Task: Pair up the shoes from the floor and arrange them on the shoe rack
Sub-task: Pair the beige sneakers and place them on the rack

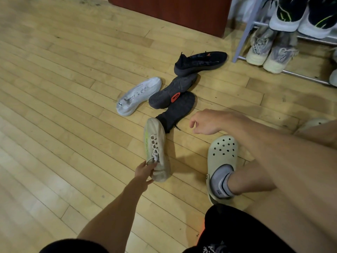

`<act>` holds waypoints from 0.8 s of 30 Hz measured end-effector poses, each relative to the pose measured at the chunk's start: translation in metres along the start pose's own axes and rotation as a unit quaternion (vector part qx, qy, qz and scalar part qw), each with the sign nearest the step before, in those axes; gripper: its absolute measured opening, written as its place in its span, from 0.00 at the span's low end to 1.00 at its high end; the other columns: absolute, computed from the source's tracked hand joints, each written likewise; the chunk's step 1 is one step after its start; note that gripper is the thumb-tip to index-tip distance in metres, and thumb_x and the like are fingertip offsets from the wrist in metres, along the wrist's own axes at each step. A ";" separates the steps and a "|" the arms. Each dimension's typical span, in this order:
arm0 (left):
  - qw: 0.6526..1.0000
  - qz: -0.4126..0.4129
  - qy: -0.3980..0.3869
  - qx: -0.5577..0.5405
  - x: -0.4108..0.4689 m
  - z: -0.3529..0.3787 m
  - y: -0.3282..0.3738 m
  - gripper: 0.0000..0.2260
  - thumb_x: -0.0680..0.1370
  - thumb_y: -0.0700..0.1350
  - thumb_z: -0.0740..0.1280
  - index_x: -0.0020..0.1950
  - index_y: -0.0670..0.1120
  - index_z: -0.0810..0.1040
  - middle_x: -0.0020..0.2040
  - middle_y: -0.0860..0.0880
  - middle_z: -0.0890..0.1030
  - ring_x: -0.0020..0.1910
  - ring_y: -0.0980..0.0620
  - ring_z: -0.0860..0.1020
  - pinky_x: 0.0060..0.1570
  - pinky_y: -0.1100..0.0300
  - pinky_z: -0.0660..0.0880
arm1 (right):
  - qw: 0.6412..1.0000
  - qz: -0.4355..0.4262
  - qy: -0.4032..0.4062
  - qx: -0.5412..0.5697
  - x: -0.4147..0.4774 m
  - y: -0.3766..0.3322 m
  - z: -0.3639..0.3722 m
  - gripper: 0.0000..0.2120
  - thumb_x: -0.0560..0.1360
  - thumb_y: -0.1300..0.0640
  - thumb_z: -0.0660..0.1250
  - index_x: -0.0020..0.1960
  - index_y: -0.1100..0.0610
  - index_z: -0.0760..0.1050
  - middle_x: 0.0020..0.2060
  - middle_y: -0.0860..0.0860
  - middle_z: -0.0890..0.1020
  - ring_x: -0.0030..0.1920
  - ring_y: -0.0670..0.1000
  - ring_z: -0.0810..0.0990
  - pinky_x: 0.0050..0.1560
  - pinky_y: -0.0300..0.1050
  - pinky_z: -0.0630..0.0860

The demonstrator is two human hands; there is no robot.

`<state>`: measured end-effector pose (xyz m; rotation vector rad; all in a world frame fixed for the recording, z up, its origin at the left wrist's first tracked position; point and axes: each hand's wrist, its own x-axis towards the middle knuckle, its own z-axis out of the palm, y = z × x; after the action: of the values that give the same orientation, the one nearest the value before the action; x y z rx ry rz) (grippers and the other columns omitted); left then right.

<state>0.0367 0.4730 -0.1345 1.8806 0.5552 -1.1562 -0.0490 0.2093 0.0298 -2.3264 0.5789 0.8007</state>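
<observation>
A cream sneaker with a yellow-green stripe (157, 143) lies on the wooden floor, and my left hand (145, 171) grips it at the heel opening. Behind it lie a black sock-like shoe (177, 111), a dark shoe turned sole-up with an orange patch (173, 90), a black sneaker on its side (200, 61) and a white sneaker (139, 94). My right hand (206, 123) hovers loosely curled just right of the black sock-like shoe, holding nothing. The shoe rack (242, 33) stands at the top right.
The rack holds a grey-and-cream pair (269, 50) on its lower bar and a black-and-white pair (299, 13) above. My foot in a pale clog (221, 161) rests on the floor at right. A dark red cabinet (173, 11) stands behind the shoes.
</observation>
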 end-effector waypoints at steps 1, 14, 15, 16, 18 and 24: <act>0.999 -0.012 -0.011 -0.027 0.001 -0.003 0.001 0.25 0.70 0.40 0.75 0.65 0.45 0.73 0.51 0.46 0.80 0.50 0.47 0.77 0.45 0.51 0.76 | 1.000 -0.001 -0.001 -0.002 0.001 0.000 -0.001 0.16 0.79 0.58 0.60 0.65 0.56 0.75 0.61 0.52 0.79 0.60 0.54 0.76 0.51 0.42 0.68; 0.989 0.072 -0.020 0.129 -0.008 0.025 0.000 0.33 0.66 0.37 0.77 0.64 0.50 0.61 0.55 0.46 0.74 0.45 0.49 0.77 0.36 0.54 0.81 | 1.000 -0.014 -0.009 -0.022 0.007 -0.006 -0.001 0.16 0.77 0.60 0.60 0.62 0.65 0.76 0.60 0.62 0.79 0.60 0.61 0.77 0.60 0.54 0.75; 0.989 0.082 -0.022 0.125 -0.012 0.023 0.000 0.32 0.66 0.35 0.77 0.62 0.49 0.63 0.55 0.44 0.75 0.46 0.48 0.79 0.34 0.54 0.82 | 1.000 -0.012 -0.008 -0.022 0.006 -0.006 -0.001 0.17 0.77 0.60 0.60 0.62 0.65 0.75 0.60 0.63 0.79 0.61 0.62 0.76 0.61 0.56 0.75; 0.989 0.091 -0.027 0.116 -0.017 0.021 0.004 0.31 0.66 0.34 0.77 0.61 0.47 0.65 0.54 0.42 0.77 0.47 0.46 0.80 0.33 0.54 0.82 | 1.000 -0.009 -0.006 -0.023 0.005 -0.006 -0.001 0.17 0.77 0.60 0.60 0.63 0.66 0.75 0.61 0.63 0.78 0.61 0.63 0.76 0.61 0.57 0.74; 0.990 0.104 -0.050 0.086 -0.031 0.011 0.018 0.30 0.65 0.33 0.77 0.62 0.44 0.67 0.51 0.41 0.80 0.45 0.44 0.83 0.33 0.51 0.82 | 1.000 -0.002 -0.010 -0.024 0.003 -0.005 -0.002 0.17 0.77 0.60 0.60 0.63 0.65 0.75 0.61 0.63 0.78 0.61 0.63 0.76 0.61 0.58 0.75; 0.971 0.212 -0.108 -0.002 -0.092 -0.024 0.097 0.28 0.65 0.36 0.78 0.60 0.45 0.67 0.50 0.41 0.82 0.45 0.43 0.83 0.33 0.53 0.81 | 0.993 0.012 0.000 0.115 -0.013 -0.013 -0.016 0.12 0.78 0.51 0.63 0.59 0.54 0.76 0.53 0.53 0.81 0.49 0.52 0.82 0.45 0.44 0.78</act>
<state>0.0746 0.4446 -0.0070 1.7304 0.0275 -1.0500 -0.0446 0.2112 0.0539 -2.1124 0.6625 0.7058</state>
